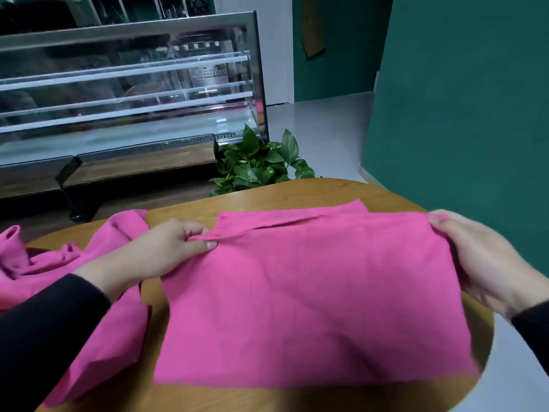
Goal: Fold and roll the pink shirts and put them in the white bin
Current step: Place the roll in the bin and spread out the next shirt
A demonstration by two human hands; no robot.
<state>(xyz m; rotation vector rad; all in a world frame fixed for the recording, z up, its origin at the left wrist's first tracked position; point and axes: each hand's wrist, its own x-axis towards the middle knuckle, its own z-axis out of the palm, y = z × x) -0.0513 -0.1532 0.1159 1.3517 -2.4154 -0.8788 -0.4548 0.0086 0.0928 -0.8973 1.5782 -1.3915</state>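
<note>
Pink cloth covered most of the round wooden worktop point(297, 191). One pink shirt point(312, 292) lay flat in the middle, already folded into a neat block. The left hand point(166, 251) pinched its far left corner, thumb on top, so its grip was closed on the cloth. The right hand point(481, 257) curled its fingers over the far right corner and held that too. Holding both corners probably kept the far edge tight and straight, so the next fold or roll would come out even.

Another pink shirt point(59, 263) sat in a messy heap on the left, spilling over the worktop's edge. The flat shirt reached close to the right rim and the near rim, so little bare wood was left for sliding it. No white bin could be seen. A leafy plant point(258, 162) stood past the far edge.
</note>
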